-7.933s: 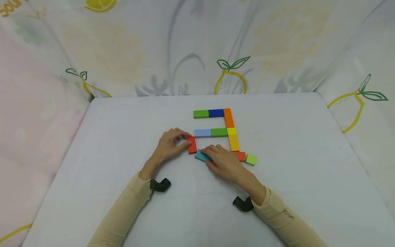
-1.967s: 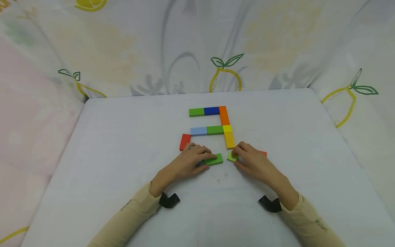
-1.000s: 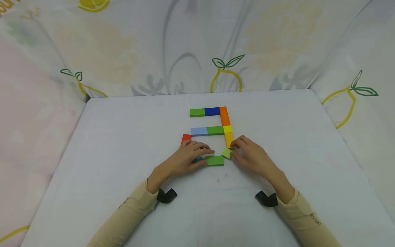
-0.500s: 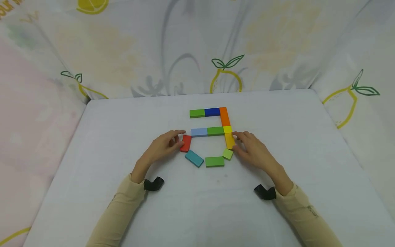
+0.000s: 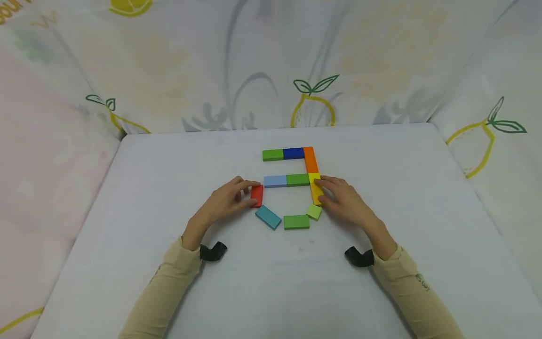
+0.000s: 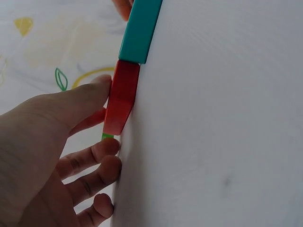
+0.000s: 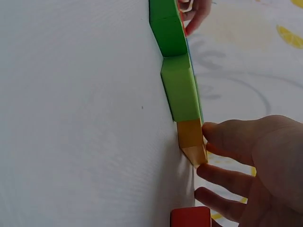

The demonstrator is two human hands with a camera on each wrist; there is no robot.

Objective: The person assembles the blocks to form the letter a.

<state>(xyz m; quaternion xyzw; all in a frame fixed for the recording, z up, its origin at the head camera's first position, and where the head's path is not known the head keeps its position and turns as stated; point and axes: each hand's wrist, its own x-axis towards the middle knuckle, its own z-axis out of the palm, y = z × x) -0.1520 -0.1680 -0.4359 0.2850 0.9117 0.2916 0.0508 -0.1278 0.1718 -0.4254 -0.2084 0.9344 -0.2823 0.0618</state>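
Observation:
In the head view my left hand (image 5: pixel 226 200) pinches the red block (image 5: pixel 256 195) lengthwise, thumb at the near end, index finger at the far end. The left wrist view shows the thumb against the red block (image 6: pixel 122 94), with the teal block (image 6: pixel 141 30) adjoining it. My right hand (image 5: pixel 347 202) holds the amber block (image 5: pixel 315 194) between thumb and index finger; that fingertip lies by the small yellow block (image 5: pixel 314 177). Just below sits the light green square block (image 5: pixel 314 212). A green block (image 5: pixel 296 222) and the teal block (image 5: pixel 268 217) lie nearer me.
Farther back are a green block (image 5: pixel 273 155), a dark blue one (image 5: pixel 293 153) and an upright orange one (image 5: pixel 311 160). A light blue block (image 5: pixel 275 181) and another green one (image 5: pixel 298 180) form the middle row. A loose red block (image 7: pixel 190 217) lies under the right hand.
My left hand has left the teal block and moved up to the red one. The right hand has let go of the light green block and moved to the amber one.

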